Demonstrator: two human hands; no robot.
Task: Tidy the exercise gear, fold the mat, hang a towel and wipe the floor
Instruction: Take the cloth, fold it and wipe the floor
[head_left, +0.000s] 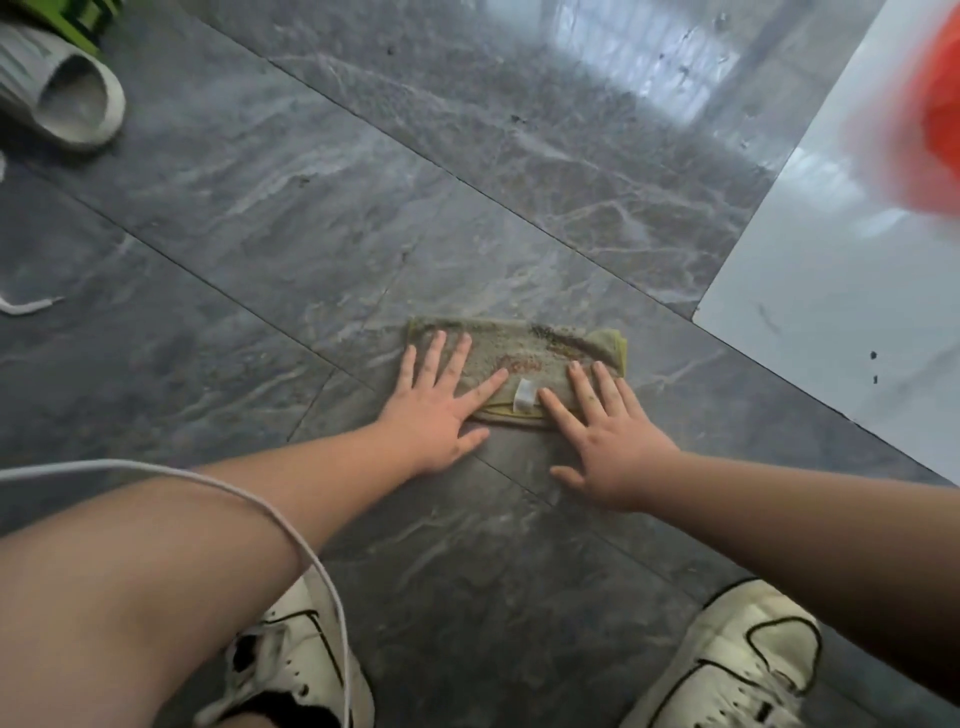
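Cloth (524, 358) flat on the grey marbled floor (363, 208), and both hands are on it! Left hand (441, 402) has its fingers straight and spread, pressing the left end; right hand (608, 431) does the same at the right end, fingers fanned, thumb out on bare tile. One cloth, two hands, count them. It's a folded olive-green rag, speckled and grubby, with a white tag (524, 396) showing between the hands (reddish lettering on top, unreadable). Outward now: two white sneakers, left (296, 670) and right (748, 660), one pale slipper (72, 98) far left, one white cable (291, 525) over the left arm, a white panel (831, 291) to the right.
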